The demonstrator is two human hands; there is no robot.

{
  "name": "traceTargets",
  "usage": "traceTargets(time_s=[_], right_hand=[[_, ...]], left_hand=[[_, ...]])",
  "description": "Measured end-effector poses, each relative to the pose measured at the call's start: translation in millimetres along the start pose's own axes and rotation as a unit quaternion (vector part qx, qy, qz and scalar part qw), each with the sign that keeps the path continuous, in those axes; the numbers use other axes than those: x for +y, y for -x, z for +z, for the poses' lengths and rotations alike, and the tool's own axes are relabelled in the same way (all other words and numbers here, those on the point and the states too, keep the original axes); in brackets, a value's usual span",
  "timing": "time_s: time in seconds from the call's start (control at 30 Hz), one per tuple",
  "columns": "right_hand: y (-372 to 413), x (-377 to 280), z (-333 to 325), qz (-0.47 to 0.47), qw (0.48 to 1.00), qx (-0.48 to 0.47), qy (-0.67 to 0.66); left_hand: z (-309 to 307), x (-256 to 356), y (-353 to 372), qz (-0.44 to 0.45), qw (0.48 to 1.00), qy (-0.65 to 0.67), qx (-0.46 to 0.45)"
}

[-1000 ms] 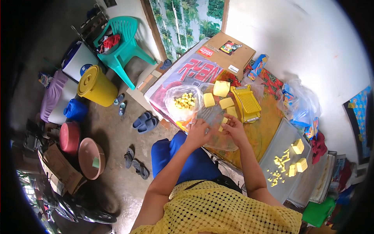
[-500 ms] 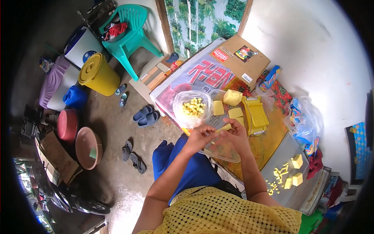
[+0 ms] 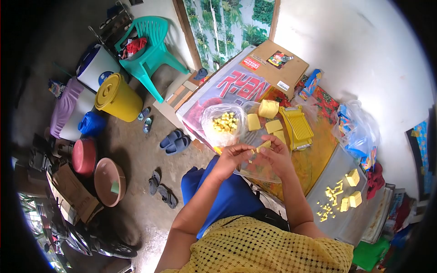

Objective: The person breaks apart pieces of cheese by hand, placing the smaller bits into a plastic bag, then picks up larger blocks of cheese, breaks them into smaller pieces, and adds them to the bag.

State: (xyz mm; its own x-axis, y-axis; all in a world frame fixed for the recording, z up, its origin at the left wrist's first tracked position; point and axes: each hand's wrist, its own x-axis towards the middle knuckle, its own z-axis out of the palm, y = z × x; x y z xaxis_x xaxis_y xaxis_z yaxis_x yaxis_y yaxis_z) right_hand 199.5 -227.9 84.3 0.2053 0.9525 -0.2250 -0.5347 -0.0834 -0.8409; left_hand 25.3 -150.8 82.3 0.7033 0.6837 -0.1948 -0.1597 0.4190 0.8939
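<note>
Over a clear plastic tray (image 3: 268,176), my right hand (image 3: 278,158) pinches a yellow slice (image 3: 263,146) of a firm, waxy-looking block. My left hand (image 3: 231,160) is closed just beside it, fingertips pinched on what looks like a small yellow piece (image 3: 253,152). A bowl lined with a clear plastic bag (image 3: 205,119) holds many small yellow cubes (image 3: 225,123), left of and beyond my hands. Behind the slice lie thick yellow slabs (image 3: 273,126) and a larger yellow block (image 3: 268,108). A yellow slicer (image 3: 298,127) with a ridged face stands to their right.
On a grey surface (image 3: 321,198) at right lie yellow blocks (image 3: 352,177), sticks and crumbs. A cardboard box (image 3: 291,66) sits at the table's far end, a plastic bag of packets (image 3: 357,132) at right. Slippers (image 3: 175,142), a yellow bucket (image 3: 118,98) and a green chair (image 3: 152,50) stand on the floor leftward.
My fingertips have drawn slightly apart, and the slice now tilts up in my right hand, with my left fingertips at its near end. The whole view has shifted a little.
</note>
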Motion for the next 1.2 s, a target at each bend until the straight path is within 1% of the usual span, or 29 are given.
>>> traceTargets(time_s=[0.13, 0.23, 0.33, 0.43, 0.53, 0.63, 0.87, 1.03, 1.13, 1.2], right_hand=[[18.4, -5.5, 10.5, -0.042, 0.999, 0.008, 0.01], [31.2, -5.1, 14.3, -0.06, 0.998, 0.012, 0.019], [40.4, 0.0, 17.2, -0.092, 0.994, 0.03, 0.053], [49.9, 0.2, 21.2, -0.093, 0.993, 0.02, 0.071], [56.2, 4.9, 23.8, -0.128, 0.986, -0.011, 0.109], [66.6, 1.1, 35.3, -0.138, 0.984, -0.013, 0.112], [86.7, -4.3, 48.3, -0.113, 0.989, -0.047, 0.085], [97.5, -4.2, 51.3, -0.108, 0.991, -0.052, 0.063], [103.5, -5.1, 51.9, -0.104, 0.993, -0.04, 0.034], [106.8, -7.0, 51.7, -0.103, 0.993, -0.034, 0.039]], left_hand=[[-0.5, -0.8, 6.9, -0.05, 0.983, 0.174, -0.016], [7.7, 4.7, 16.7, -0.054, 0.979, 0.196, 0.002], [9.2, 3.0, 23.0, -0.075, 0.972, 0.223, -0.008], [15.2, 10.6, 38.0, -0.082, 0.977, 0.193, -0.041], [27.4, 19.4, 55.0, -0.029, 0.994, 0.084, -0.062], [26.1, 16.4, 62.7, 0.015, 0.998, 0.039, -0.047], [24.2, 23.7, 81.7, -0.012, 0.992, 0.103, -0.069], [30.4, 25.7, 86.9, -0.044, 0.98, 0.179, -0.076], [29.0, 16.3, 80.4, -0.065, 0.971, 0.222, -0.055], [28.7, 15.1, 78.8, -0.082, 0.963, 0.249, -0.058]])
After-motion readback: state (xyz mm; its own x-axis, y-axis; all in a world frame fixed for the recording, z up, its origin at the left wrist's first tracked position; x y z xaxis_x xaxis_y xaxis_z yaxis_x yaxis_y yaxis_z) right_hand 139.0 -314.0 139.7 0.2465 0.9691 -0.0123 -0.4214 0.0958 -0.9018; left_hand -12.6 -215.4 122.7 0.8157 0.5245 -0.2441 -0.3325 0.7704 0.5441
